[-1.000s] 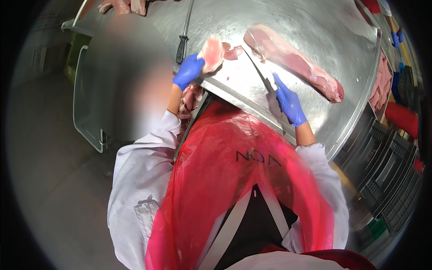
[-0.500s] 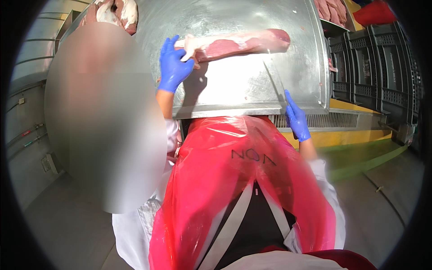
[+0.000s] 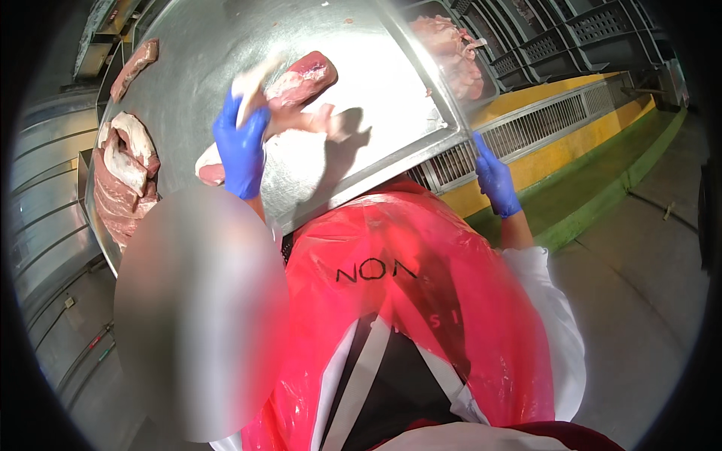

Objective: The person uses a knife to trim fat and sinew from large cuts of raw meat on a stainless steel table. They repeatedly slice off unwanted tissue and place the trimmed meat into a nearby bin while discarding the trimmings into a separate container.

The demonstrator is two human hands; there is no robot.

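Note:
My left hand [image 3: 242, 146], in a blue glove, is closed around a pale, motion-blurred strip of meat trimming [image 3: 254, 84] above the metal table. Part of the strip trails to the right. Behind and under it lies a long cut of red meat [image 3: 304, 75] with white fat; its other end shows left of my wrist. To the right, beyond the table's edge, my right hand [image 3: 496, 184], also blue-gloved, is wrapped round a knife whose thin blade [image 3: 468, 124] points up and is faint with blur. Its handle is mostly hidden in the fingers.
The metal table [image 3: 376, 177] has a raised rim. Fatty meat pieces [image 3: 124, 177] and a smaller strip [image 3: 135, 69] lie along its left side. A tub of pale trimmings [image 3: 451, 60] stands at the right, near dark crates [image 3: 541, 41] and a floor grating [image 3: 538, 124]. A blurred patch hides the lower left.
My view has turned, so the table appears slanted. My left hand has lifted the pale strip off the long cut. My right hand with the knife is now away from the meat, beyond the table's edge.

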